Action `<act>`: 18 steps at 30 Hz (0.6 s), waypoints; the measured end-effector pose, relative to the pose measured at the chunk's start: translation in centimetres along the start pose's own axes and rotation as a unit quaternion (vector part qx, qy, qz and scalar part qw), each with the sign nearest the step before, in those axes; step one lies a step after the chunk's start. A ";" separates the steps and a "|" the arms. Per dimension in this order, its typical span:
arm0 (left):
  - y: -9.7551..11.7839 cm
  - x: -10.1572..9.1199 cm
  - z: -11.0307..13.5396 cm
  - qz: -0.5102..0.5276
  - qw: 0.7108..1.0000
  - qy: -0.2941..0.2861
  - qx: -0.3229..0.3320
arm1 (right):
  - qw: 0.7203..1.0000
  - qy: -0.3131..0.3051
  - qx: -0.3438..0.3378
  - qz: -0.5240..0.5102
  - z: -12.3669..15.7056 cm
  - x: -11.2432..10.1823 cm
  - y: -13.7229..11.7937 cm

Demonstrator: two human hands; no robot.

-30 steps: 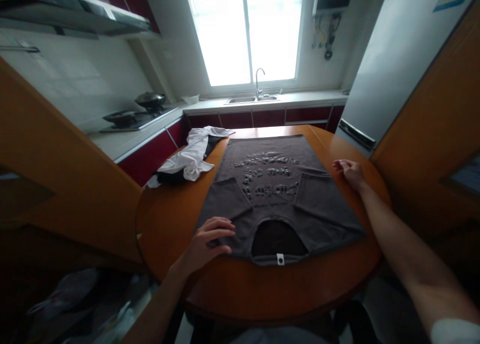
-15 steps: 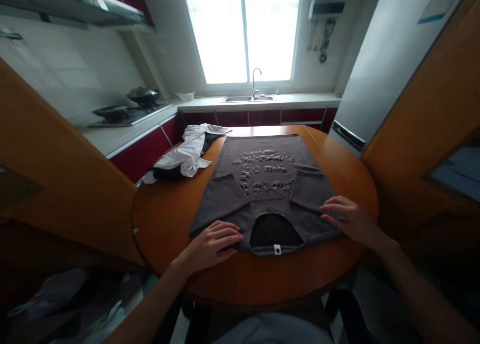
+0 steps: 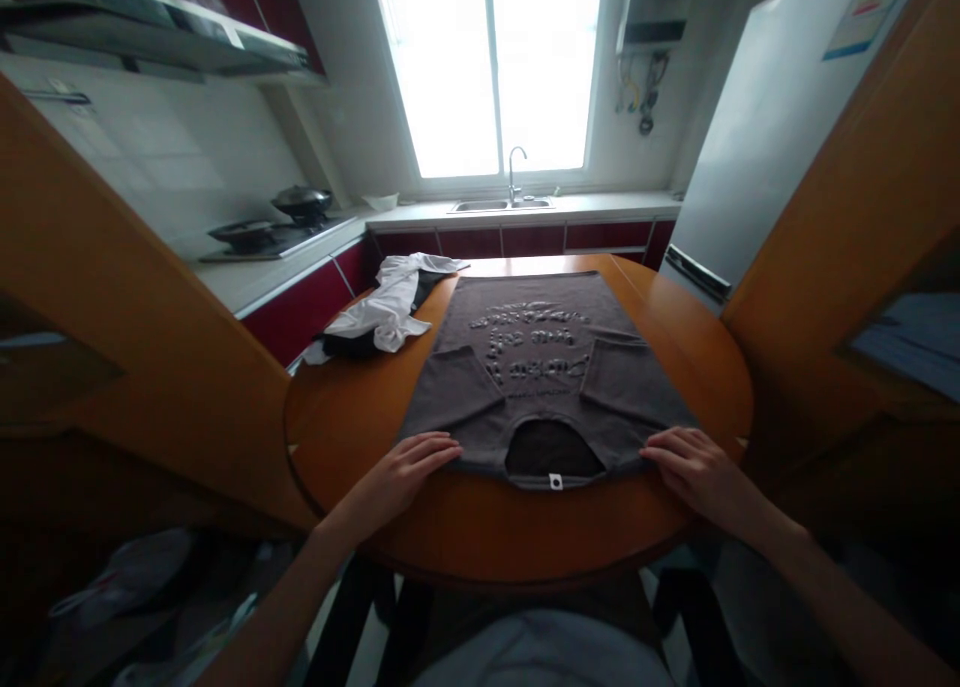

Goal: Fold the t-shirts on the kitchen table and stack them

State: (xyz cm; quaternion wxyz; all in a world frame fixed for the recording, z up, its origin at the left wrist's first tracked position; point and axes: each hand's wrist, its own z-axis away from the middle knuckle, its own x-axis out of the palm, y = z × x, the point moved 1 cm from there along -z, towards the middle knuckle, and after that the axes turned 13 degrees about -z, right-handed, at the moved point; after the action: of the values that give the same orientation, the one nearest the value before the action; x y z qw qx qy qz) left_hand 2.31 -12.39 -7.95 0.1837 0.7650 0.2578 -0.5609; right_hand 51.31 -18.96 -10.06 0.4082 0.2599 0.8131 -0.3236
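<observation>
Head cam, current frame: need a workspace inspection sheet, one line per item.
Surface: round wooden table, orange-brown.
Job's things: grey T-shirt lying flat, sleeves folded inward, collar toward the person.
Clutter: white and dark clothes heaped at the table's far left edge.
Grippers: left hand and right hand lie flat, fingers on the shirt's near corners.
Cables: cords or hoses hanging under a wall unit.
Surroundings: window, sink, stove with pans, fridge.

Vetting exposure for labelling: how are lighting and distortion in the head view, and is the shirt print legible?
Head view: window blown out, backlighting the room; near table edge goes dark; wide-angle lens bends the wooden panels at the sides; T-shirt print shows only as pale unreadable marks; left hand and right hand look sharp, no evident motion blur.
</observation>
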 end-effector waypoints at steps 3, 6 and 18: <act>-0.9 0.4 1.2 -0.025 0.999 0.006 -0.026 | 0.999 0.004 0.019 0.034 0.0 0.1 0.4; -1.5 0.7 1.6 -0.062 0.996 0.035 -0.050 | 0.998 0.015 0.032 0.057 0.0 0.2 0.9; -3.8 0.9 3.0 0.011 0.995 0.049 -0.081 | 0.998 0.044 0.042 -0.012 2.0 -1.0 4.9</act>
State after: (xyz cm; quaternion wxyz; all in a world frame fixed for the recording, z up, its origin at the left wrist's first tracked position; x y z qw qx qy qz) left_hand -2.02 -10.88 -9.67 0.2388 0.7767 0.3026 -0.4982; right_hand 56.20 -17.45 -11.68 0.3567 0.2809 0.8190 -0.3510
